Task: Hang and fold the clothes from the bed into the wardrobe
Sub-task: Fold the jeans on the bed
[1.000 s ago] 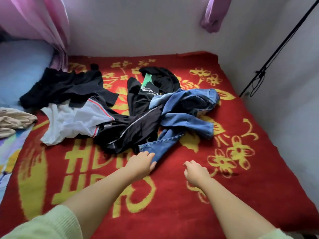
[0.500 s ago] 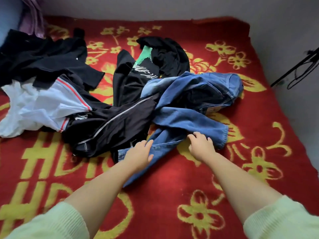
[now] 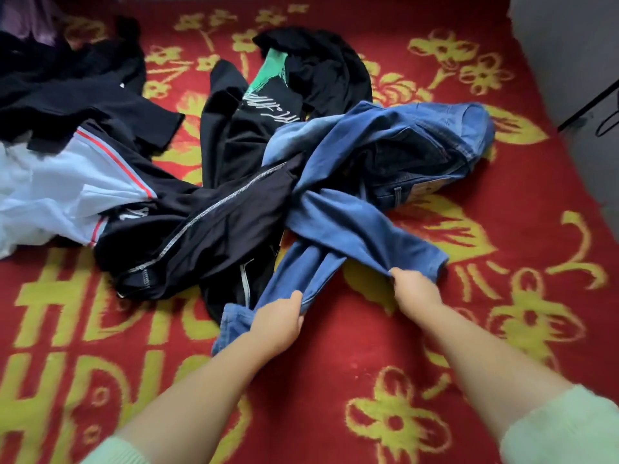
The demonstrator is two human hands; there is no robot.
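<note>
hands: left hand [image 3: 276, 324] grips jeans [image 3: 365, 182] leg | right hand [image 3: 413, 285] pinches other leg's hem

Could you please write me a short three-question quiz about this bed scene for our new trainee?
1. True or false: both hands grip the blue jeans.
2. Which garment lies partly over the jeans near their middle? A) the white shirt B) the black garment with the pale stitched seam C) the black shirt with the green print
3. Fill in the blank: the clothes lie on a red blanket with a ______ pattern.

Key
1. True: the left hand holds one leg and the right hand holds the other.
2. B: the black garment with the pale stitched seam.
3. Yellow, on the red blanket.
</note>
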